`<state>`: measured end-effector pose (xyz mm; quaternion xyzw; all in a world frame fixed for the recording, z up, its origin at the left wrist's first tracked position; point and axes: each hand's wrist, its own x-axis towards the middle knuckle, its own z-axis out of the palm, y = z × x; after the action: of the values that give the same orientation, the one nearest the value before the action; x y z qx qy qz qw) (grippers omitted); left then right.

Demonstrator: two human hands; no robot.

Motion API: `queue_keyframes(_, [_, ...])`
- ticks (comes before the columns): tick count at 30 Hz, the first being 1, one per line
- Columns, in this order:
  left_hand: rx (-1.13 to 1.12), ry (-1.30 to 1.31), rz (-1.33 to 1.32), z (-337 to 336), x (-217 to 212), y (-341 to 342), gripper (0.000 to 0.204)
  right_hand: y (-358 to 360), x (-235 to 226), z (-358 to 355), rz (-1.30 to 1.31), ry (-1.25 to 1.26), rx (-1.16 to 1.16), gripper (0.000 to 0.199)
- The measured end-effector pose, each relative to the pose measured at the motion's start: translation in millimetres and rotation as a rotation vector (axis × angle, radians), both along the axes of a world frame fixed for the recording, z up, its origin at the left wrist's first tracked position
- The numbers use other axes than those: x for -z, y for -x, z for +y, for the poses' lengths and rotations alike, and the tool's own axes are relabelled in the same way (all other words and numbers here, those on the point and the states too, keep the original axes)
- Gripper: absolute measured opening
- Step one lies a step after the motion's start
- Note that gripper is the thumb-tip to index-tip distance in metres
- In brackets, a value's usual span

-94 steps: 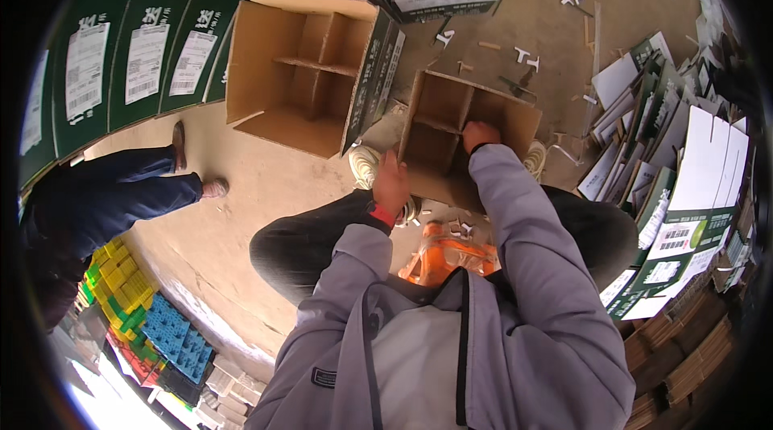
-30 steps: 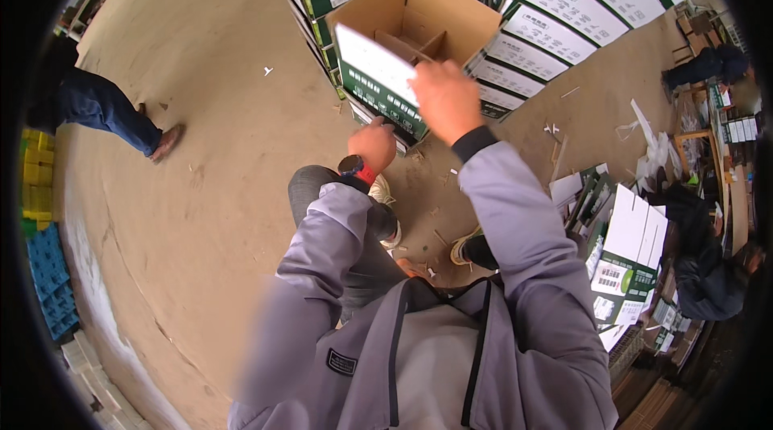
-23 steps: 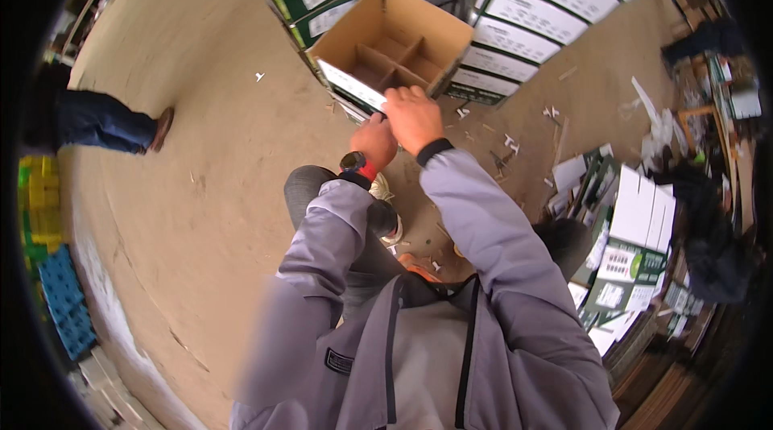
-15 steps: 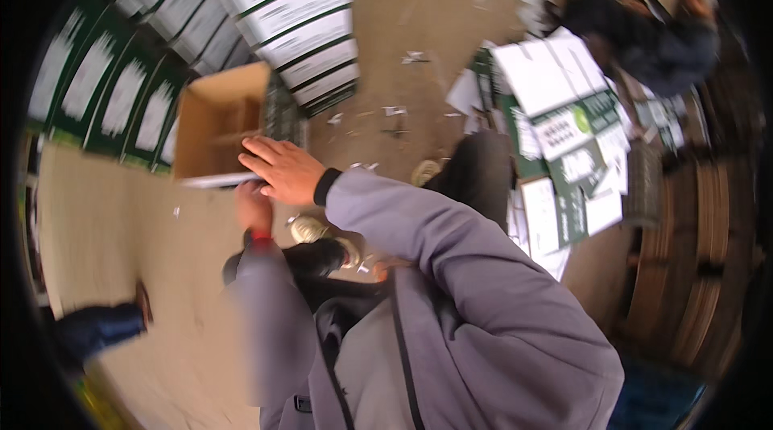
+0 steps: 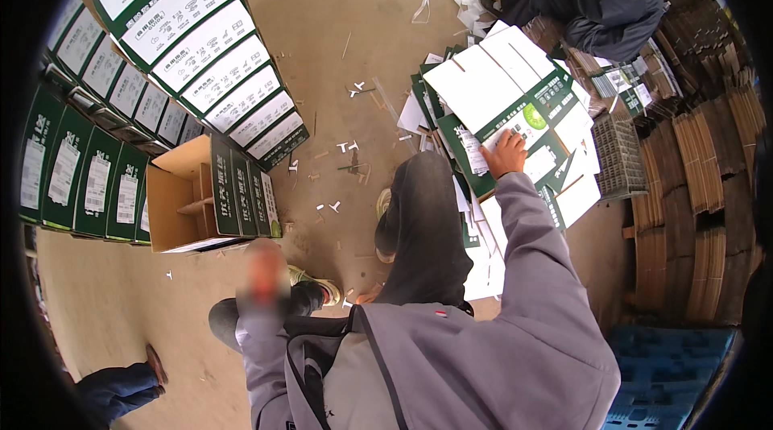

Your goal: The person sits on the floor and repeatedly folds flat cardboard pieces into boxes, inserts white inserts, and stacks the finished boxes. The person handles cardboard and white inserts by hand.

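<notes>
Grip [image 5: 505,154] flat on folded carton sheet [image 5: 515,108].

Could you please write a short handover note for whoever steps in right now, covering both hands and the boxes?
Right hand: flat on the top sheet of the pile of flattened cartons, not yet gripping it.
Left hand: blurred, low by the knee, apparently empty.
Assembled open carton with its divider lies on its side on the floor beside the stacked finished cartons.
Done: that carton is set down.
Left: lift the next flat sheet and fold it.
</notes>
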<state>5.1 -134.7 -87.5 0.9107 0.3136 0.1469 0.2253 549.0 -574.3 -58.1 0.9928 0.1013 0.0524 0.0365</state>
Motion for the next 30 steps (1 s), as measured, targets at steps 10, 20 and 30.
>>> queue_keyframes(10, [0.083, 0.013, 0.013, -10.3, -5.3, -45.1, 0.024, -53.6, -50.4, -52.1, -0.204, 0.329, -0.502, 0.027])
queue_keyframes(20, [0.046, 0.178, -0.319, 12.2, -4.2, -53.2, 0.025, 48.2, -390.1, -26.5, -0.867, -0.281, -0.631, 0.027])
queue_keyframes(30, [0.143, 0.716, -1.366, -14.8, -223.5, -117.5, 0.109, -71.9, -301.2, 41.3, 0.125, -1.310, -0.691, 0.037])
